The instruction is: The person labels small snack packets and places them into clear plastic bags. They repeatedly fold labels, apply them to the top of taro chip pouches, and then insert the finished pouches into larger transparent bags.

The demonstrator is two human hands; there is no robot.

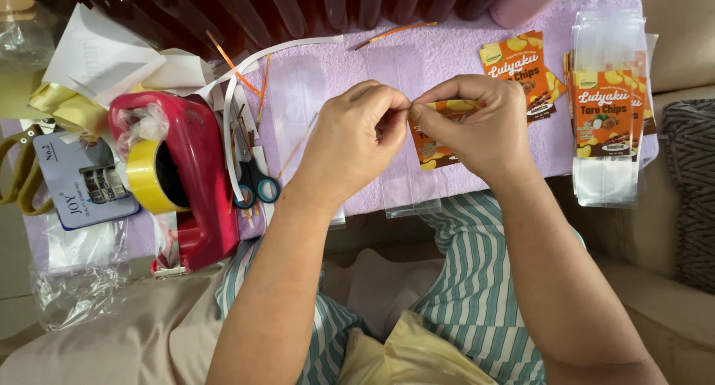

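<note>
Above my striped lap, my left hand (356, 143) and right hand (477, 128) meet fingertip to fingertip, both pinching a thin orange strip (411, 109). Under them an orange printed label (433, 150) lies on clear film near the lilac cloth's (447, 50) front edge. Leftward sits a glossy red tape dispenser (197, 184); blue-handled scissors (252, 178) lie beside it.
</note>
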